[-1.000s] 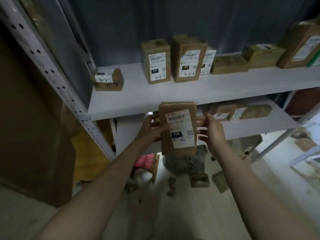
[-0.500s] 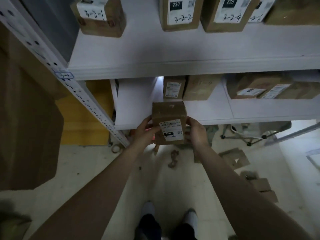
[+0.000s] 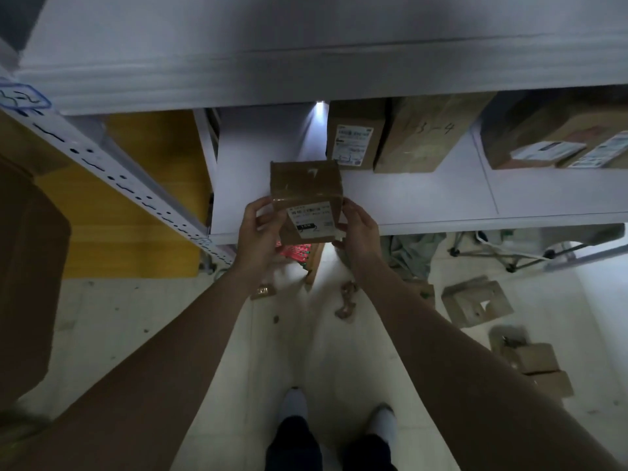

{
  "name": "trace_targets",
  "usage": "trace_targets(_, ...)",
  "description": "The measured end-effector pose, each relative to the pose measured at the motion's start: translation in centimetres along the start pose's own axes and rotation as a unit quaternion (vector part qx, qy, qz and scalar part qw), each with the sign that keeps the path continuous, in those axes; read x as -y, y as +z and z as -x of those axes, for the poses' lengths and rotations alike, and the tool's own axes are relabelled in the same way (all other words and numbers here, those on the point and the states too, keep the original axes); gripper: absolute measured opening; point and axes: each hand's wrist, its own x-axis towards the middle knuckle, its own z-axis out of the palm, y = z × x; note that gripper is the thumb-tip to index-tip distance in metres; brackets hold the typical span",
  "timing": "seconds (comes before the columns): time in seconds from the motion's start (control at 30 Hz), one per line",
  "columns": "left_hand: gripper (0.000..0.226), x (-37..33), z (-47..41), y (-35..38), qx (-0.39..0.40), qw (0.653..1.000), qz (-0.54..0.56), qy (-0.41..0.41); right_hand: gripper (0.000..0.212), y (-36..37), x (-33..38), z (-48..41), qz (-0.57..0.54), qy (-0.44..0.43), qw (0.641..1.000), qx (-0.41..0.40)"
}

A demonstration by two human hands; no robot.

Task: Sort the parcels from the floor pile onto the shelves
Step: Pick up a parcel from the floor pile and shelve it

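Lower shelf (image 3: pixel 424 198) lies straight ahead; left hand (image 3: pixel 256 229) and right hand (image 3: pixel 362 229) pinch the parcel (image 3: pixel 306 188) by its sides, grip level at the shelf's front edge.

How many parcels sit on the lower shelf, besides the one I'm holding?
4: labelled box, handwritten box beside it, third parcel further right, fourth parcel at the edge; more may be hidden.

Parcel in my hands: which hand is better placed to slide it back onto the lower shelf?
Probably left. Each grips a side of the parcel, but the left hand has bare shelf beside it, while the right hand would run toward the labelled box.
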Motion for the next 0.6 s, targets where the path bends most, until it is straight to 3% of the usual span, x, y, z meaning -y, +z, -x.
trace_targets(0.43,0.043,-1.8,-8.7,0.8,0.035,0.999,-0.029,0.020,0.042,5.0,-0.6,-7.0,-0.092,-0.007,0.996,-0.004)
trace_targets(0.53,0.044,-1.5,-10.1,0.1,-0.036,0.999,-0.035,0.008,0.049,5.5,-2.1,-7.1,-0.147,0.015,0.988,-0.040)
trace_targets(0.6,0.046,-1.1,-11.2,-0.8,-0.103,0.994,-0.038,0.008,0.047,6.2,-3.4,-7.1,-0.210,0.078,0.975,-0.002)
